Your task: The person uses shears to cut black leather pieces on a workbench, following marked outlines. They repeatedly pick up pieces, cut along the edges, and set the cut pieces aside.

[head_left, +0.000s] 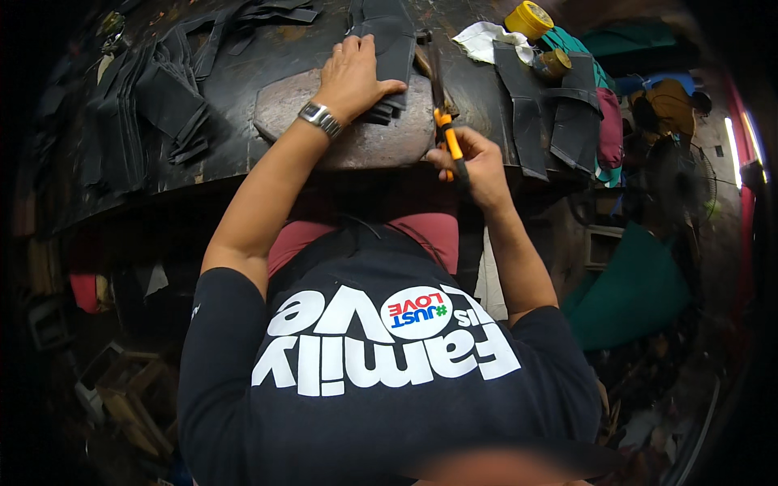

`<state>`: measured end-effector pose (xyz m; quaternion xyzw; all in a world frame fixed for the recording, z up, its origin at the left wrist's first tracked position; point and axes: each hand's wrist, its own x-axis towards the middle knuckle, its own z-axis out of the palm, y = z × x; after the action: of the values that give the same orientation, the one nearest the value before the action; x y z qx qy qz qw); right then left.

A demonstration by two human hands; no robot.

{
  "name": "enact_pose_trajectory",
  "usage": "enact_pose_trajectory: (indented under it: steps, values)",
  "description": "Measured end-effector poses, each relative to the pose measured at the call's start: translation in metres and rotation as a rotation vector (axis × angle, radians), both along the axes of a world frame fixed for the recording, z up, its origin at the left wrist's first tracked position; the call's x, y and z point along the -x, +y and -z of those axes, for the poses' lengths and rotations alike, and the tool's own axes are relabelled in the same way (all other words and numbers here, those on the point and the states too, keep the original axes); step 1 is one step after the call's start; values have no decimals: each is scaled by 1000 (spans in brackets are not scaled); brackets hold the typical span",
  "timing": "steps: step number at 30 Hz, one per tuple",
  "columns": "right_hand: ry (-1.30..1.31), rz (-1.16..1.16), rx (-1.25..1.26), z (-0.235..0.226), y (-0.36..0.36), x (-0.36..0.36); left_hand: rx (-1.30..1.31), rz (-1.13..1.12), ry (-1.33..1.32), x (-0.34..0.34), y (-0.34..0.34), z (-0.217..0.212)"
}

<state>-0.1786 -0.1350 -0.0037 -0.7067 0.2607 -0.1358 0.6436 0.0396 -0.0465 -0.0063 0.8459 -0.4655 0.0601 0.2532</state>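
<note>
My left hand lies spread over a black sheet, palm down and gripping nothing, its thumb stretched out toward the sheet's right edge. The sheet sits at the far side of a worn slab, partly over it, on the dark desk. My right hand is closed around the orange-and-black handles of the scissors, blades pointing away from me, just right of the sheet. Cut black pieces lie in stacks to my left; a yellow tub and a white cloth are at the far right.
</note>
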Motion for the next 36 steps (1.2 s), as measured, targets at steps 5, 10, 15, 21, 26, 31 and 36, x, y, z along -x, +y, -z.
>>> enact_pose_trajectory:
  steps: [5,10,15,21,26,31,36]
  values:
    - [152,44,-134,11,9,38,27,-119,68,-13,-24,25]
    - [225,21,-251,31,21,58,-22,-102,230,-18,-22,17]
    - [298,-60,-250,44,25,69,106,-6,310,-17,-16,7]
    - [278,-124,-273,52,26,76,928,281,862,12,17,14]
    - [290,-125,-240,47,30,76,797,392,1481,40,42,24]
    - [302,-150,-46,41,35,75,851,344,1419,60,49,33]
    - [363,-147,16,39,38,76,937,339,1339,71,46,42]
